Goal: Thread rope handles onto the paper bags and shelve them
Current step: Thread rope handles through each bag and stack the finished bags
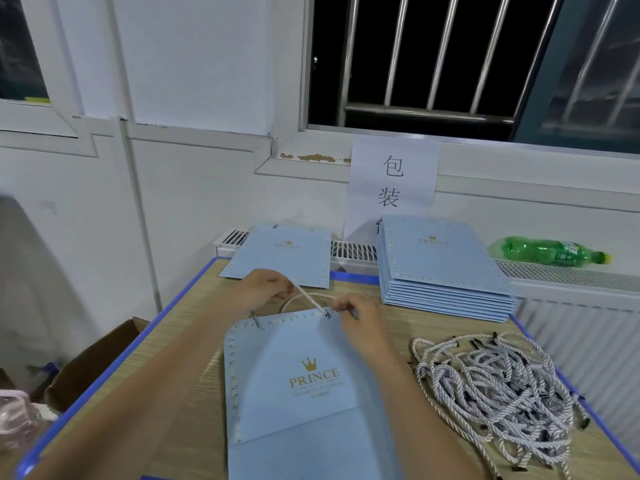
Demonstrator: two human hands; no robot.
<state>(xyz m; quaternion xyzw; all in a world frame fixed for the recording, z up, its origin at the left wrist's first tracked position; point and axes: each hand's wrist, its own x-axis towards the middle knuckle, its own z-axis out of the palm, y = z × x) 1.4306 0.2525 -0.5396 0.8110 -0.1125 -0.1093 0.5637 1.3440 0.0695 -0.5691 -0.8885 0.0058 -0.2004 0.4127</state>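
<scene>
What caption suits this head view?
Two hands, left hand and right hand, thread a rope handle into a blue paper bag.

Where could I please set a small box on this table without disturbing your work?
Bare wood lies left of the bag, toward the blue edge, and between the stack and ropes. The right side is crowded.

bag stack [446,268] blocks right, rope pile [491,393] beside

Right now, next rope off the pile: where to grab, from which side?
Pinch a black tip at the rope pile's far edge, coming from above. Tips there poke free of the tangle; the middle is knotted loops that would likely drag neighbours along.
</scene>
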